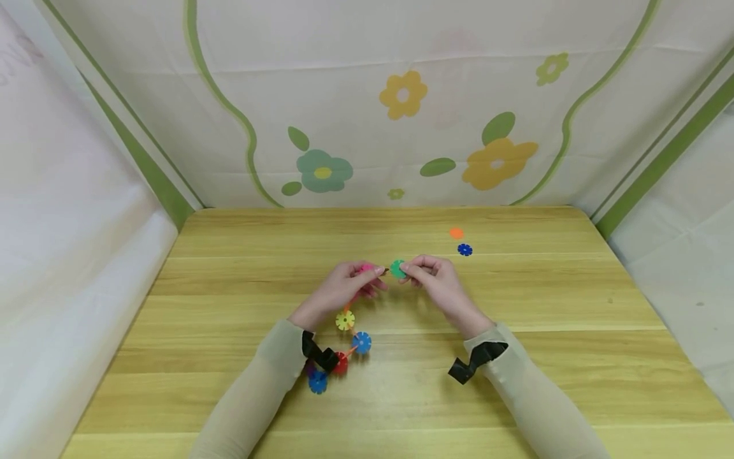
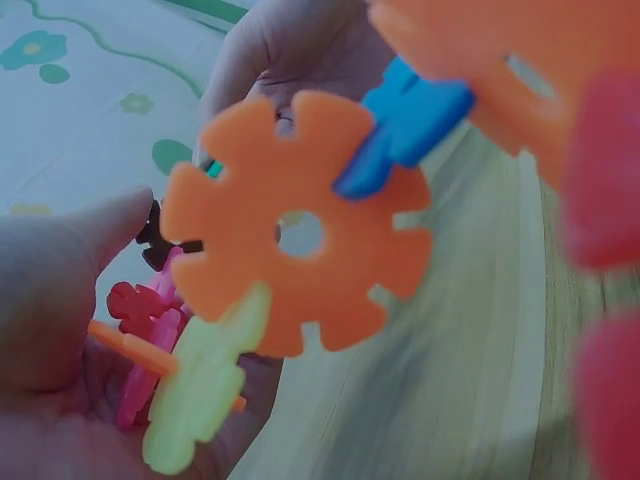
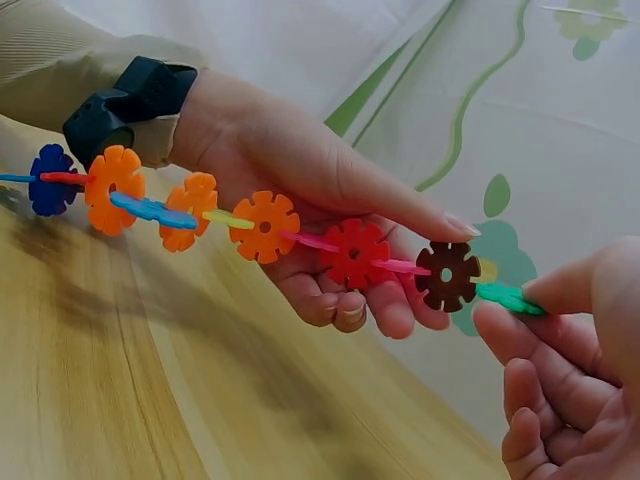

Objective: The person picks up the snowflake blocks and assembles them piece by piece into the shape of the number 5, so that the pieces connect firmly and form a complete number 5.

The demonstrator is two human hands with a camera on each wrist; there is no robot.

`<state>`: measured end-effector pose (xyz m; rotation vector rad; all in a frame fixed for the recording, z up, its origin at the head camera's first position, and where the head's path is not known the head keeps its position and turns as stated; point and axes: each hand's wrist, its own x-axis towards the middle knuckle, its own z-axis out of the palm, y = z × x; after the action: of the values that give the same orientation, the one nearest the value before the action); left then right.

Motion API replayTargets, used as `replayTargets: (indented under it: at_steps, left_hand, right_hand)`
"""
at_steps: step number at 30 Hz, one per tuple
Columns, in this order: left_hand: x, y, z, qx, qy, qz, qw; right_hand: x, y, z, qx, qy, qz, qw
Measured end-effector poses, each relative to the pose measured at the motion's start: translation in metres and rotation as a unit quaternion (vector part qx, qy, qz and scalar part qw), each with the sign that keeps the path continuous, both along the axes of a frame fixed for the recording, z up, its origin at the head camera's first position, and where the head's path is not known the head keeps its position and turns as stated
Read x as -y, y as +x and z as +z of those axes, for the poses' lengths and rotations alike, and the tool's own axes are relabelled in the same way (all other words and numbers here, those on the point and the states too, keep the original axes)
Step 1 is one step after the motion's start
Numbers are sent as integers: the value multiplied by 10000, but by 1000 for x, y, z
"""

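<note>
My left hand point(image 1: 341, 284) holds a chain of notched plastic snowflake discs, its thumb tip on the brown disc point(image 3: 446, 276) at the chain's end. A red disc point(image 3: 355, 253) and pink ones lie along the curled fingers. From this hand the chain hangs down toward me, with a yellow disc point(image 1: 341, 323), a blue disc point(image 1: 367, 344) and another red disc point(image 1: 341, 364). Between thumb and forefinger, my right hand point(image 1: 438, 280) pinches a green disc point(image 3: 508, 297). The green disc's edge meets the brown disc's edge in the right wrist view. Close to the left wrist camera is an orange disc point(image 2: 230, 230).
Two loose discs, one orange point(image 1: 456, 233) and one dark blue point(image 1: 465, 250), lie on the wooden table point(image 1: 573, 306) beyond my right hand. A flower-printed cloth point(image 1: 355, 115) stands behind the table's far edge. Black straps point(image 1: 478, 361) hang from both wrists.
</note>
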<state>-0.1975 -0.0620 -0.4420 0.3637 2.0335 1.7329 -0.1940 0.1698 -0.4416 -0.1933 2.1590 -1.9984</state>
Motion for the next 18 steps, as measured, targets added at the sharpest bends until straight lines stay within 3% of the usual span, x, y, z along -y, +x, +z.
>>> replayTargets:
  at_steps: [11, 18]
  left_hand:
    - [-2, 1, 1, -387, -263, -115, 9988]
    - [-6, 2, 3, -342, -185, -12, 9992]
  right_hand:
    - [3, 1, -2, -103, 158, 198, 9996]
    - [5, 2, -2, -103, 211, 215, 9995]
